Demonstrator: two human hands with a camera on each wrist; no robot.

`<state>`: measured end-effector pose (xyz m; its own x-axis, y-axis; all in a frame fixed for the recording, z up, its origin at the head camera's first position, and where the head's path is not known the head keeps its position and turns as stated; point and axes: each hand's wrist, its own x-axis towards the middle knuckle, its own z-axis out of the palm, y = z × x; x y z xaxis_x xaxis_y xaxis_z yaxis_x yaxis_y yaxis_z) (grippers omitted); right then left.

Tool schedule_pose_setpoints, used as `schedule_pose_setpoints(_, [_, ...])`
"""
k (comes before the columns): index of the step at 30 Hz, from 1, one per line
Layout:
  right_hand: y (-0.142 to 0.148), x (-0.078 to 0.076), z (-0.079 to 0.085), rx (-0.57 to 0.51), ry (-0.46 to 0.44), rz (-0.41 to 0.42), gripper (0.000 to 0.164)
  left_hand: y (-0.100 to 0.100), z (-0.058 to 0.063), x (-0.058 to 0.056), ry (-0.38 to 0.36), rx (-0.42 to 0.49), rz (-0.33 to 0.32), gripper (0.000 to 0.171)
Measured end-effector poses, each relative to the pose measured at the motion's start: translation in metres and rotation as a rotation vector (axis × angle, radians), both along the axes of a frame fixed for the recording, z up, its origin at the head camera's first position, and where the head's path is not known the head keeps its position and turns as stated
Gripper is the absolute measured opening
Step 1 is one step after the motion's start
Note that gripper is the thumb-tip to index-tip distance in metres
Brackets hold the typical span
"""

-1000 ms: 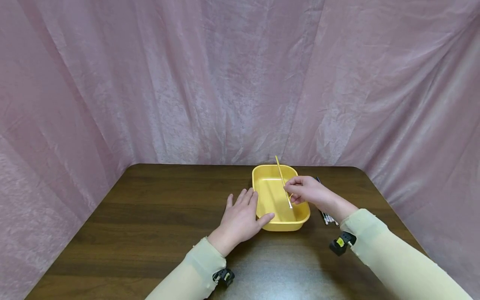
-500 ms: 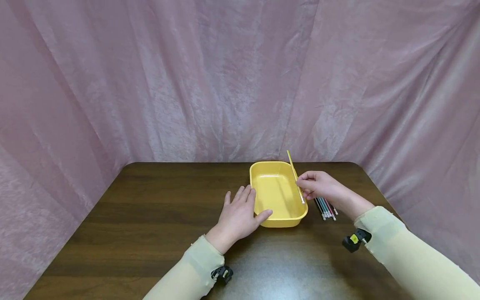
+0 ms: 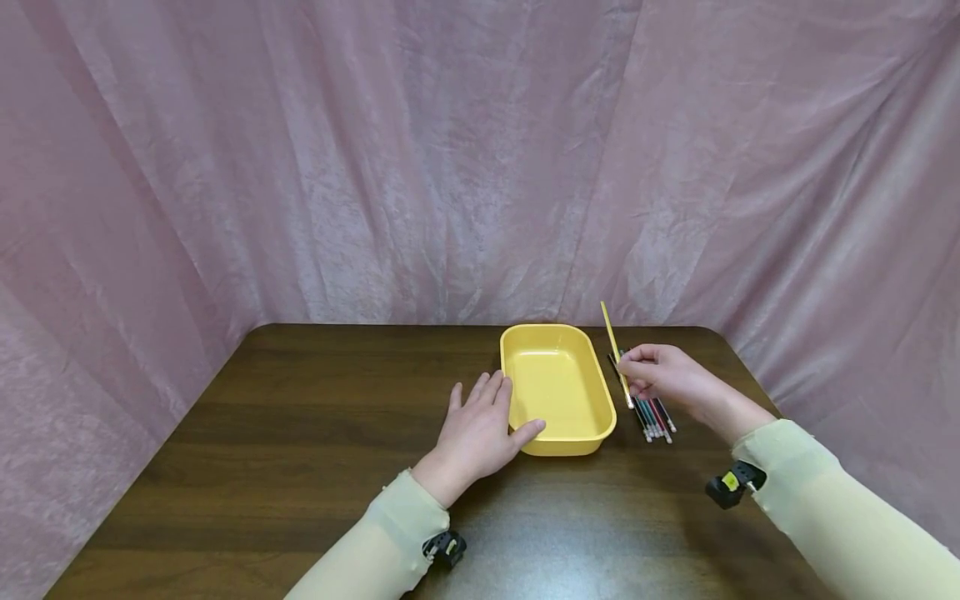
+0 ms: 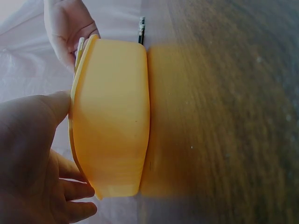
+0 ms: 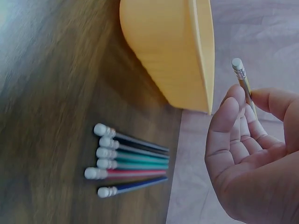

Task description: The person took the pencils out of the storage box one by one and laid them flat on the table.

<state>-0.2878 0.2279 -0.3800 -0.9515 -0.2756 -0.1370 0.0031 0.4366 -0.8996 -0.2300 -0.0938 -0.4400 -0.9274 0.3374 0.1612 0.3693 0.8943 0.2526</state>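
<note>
A yellow pencil (image 3: 611,333) with a white eraser end is pinched between the thumb and fingers of my right hand (image 3: 663,377), raised just right of the yellow tray (image 3: 558,446). In the right wrist view its eraser (image 5: 237,64) points up past the fingertips. Below that hand, several pencils (image 3: 654,421) in black, green, red and blue lie side by side on the table, eraser ends toward me. My left hand (image 3: 477,435) rests with spread, straight fingers at the tray's left rim, thumb over the near corner. No pencil shows inside the tray.
The dark wooden table (image 3: 300,467) extends widely to the left and in front. A pink curtain (image 3: 450,167) hangs behind its far edge. Each wrist carries a small black camera (image 3: 445,548).
My right hand has carried the yellow pencil rightward, from over the tray to above the pencils beside it. The left hand stays at the tray's rim.
</note>
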Motion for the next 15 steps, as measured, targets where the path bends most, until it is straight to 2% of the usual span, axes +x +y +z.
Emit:
schedule_pose_setpoints(6, [0.012, 0.001, -0.002, 0.022, -0.001, -0.029, 0.032, 0.0, 0.001, 0.0, -0.006, 0.005, 0.0, 0.095])
schedule_pose_setpoints(15, [0.033, -0.002, -0.011, 0.044, -0.016, -0.044, 0.031, 0.0, -0.002, -0.001, -0.01, 0.002, 0.006, 0.096])
